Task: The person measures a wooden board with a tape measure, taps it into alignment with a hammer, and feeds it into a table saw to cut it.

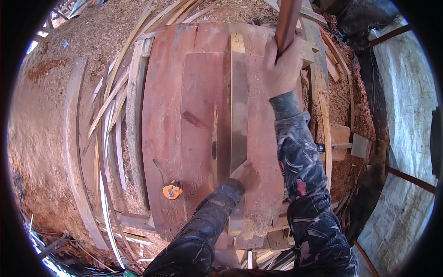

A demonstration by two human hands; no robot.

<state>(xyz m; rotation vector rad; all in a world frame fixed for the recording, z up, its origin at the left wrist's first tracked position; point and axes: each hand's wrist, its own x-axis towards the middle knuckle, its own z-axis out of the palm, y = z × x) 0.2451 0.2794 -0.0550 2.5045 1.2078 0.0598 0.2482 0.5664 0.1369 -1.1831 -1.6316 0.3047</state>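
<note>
My right hand is closed round a reddish-brown wooden bar, which rises out of the top of the view. My left hand lies over the lower part of a narrow wooden board; blur hides how its fingers are set. That board, pale at its far end, runs lengthwise over wide reddish planks. An orange tape measure sits on the planks to the left of my left forearm. A small dark red wood scrap lies farther up on the planks.
Pale wooden beams flank the planks at left and right. Thin offcut strips and a curved board lie at the left on sawdust-covered ground. A whitish sheet hangs along the right side.
</note>
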